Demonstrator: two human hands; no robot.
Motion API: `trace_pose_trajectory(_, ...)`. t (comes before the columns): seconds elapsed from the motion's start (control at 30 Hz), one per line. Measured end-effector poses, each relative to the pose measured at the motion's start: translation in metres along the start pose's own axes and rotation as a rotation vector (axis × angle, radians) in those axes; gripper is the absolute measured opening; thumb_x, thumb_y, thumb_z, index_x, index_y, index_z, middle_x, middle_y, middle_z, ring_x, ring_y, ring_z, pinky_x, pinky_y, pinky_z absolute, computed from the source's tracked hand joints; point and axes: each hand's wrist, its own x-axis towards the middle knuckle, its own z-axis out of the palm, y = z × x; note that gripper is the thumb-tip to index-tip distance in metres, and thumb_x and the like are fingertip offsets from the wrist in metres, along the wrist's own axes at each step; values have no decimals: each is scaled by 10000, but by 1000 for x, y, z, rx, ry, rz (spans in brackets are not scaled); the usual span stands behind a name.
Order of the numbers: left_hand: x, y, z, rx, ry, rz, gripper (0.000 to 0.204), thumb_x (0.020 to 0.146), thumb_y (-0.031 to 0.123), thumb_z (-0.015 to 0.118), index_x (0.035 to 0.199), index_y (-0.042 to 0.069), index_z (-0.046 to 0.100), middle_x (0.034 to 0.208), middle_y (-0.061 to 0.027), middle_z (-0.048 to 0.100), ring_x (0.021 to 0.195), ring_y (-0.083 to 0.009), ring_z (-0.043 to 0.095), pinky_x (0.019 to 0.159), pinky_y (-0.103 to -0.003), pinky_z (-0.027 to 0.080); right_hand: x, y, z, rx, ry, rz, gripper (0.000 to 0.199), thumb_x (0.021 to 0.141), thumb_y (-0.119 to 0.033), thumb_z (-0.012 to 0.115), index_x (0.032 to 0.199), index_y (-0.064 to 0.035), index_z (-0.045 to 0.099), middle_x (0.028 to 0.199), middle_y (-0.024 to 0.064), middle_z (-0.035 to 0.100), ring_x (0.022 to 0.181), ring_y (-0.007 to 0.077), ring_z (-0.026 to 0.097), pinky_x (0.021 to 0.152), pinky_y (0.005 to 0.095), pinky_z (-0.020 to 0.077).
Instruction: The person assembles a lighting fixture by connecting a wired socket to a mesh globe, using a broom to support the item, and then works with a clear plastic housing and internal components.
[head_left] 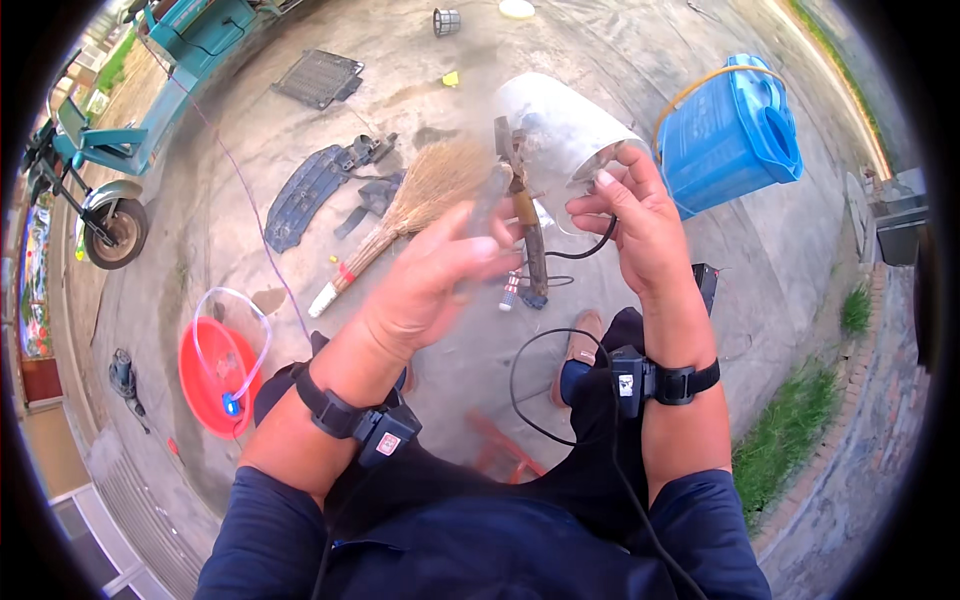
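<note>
A long rusty tool [527, 225] stands upright between your raised hands, above your knees. Your right hand [640, 225] pinches a black cable [590, 248] beside it. Your left hand [440, 280] is blurred, fingers spread, touching the tool. Behind lie a broom [415, 205], a metal bucket [560, 125] and a blue tank [730, 135].
</note>
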Motion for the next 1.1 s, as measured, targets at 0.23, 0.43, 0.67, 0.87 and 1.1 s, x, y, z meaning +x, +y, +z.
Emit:
trace_pose_trajectory(0.23,2,7,-2,309,163,-127,218,863,111,674,1047,35,586,1374,-155,517,1120,-230,622,974,-391,499,5,2,5,6,45,7,348,987,-125,589,1324,-82,514,1086,93,632,840,193,709,709,303,589)
trace_pose_trajectory(0.43,7,19,-11,1174,358,605,217,845,6,696,1018,-1,565,1202,-112,606,1012,-170,651,882,-297,528,11,3,-13,42,131,11,349,946,-186,640,1270,-84,563,960,64,617,727,159,685,632,282,544)
trace_pose_trajectory(0.67,7,22,-14,972,464,417,510,857,13,708,1280,0,421,1129,-106,622,919,-121,626,826,-264,528,13,-3,-19,103,189,41,328,970,-196,606,1266,-61,568,932,76,619,616,139,666,522,230,498)
trace_pose_trajectory(0.87,5,8,-19,606,288,-97,282,961,153,587,1195,-4,590,883,-62,678,797,-125,629,686,-283,481,12,-6,-19,40,219,58,292,983,-245,603,1206,-59,584,876,80,612,556,123,625,460,227,449)
trace_pose_trajectory(1.1,4,-7,-13,848,142,-383,440,970,166,553,1379,9,509,1039,-96,690,925,-116,642,676,-279,541,14,-8,-18,-102,253,111,295,977,-278,611,1173,-59,589,866,81,605,507,109,575,433,229,411)
